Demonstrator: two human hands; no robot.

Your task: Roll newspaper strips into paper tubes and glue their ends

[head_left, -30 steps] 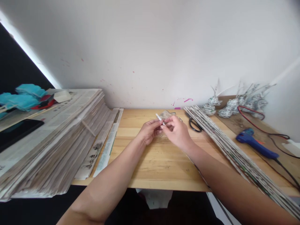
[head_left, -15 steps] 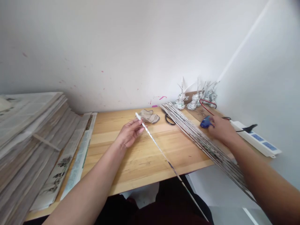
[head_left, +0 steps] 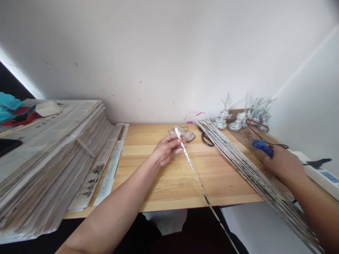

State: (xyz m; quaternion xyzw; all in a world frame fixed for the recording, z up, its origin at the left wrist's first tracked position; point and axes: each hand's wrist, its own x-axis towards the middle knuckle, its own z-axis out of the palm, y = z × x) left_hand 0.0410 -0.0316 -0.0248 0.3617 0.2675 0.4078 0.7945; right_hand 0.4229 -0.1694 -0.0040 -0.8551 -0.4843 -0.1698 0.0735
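Observation:
My left hand [head_left: 169, 150] pinches a thin, long rolled newspaper stick [head_left: 196, 178] near its white upper end. The stick slants down toward my lap, its lower end out of view. On the right, my right hand [head_left: 284, 164] is closed around a blue glue gun [head_left: 262, 146], whose nozzle is not clearly visible. A bundle of similar paper sticks [head_left: 238, 164] lies just left of that hand and runs past the table's front edge. Behind my left fingers rests a beige cloth [head_left: 188, 135]. Black scissor handles [head_left: 207, 140] poke out beside the bundle.
A tall newspaper stack [head_left: 76, 141] fills the left side, with paper strips [head_left: 112, 173] beside it. Several woven paper figures [head_left: 239, 121] stand at the back right on a brown board [head_left: 246, 141]. A white power strip [head_left: 324, 176] with a plug lies at far right.
The view has turned left, so everything sits further right. My right hand now grips the glue gun with more of its blue body showing. My left hand still pinches the stick.

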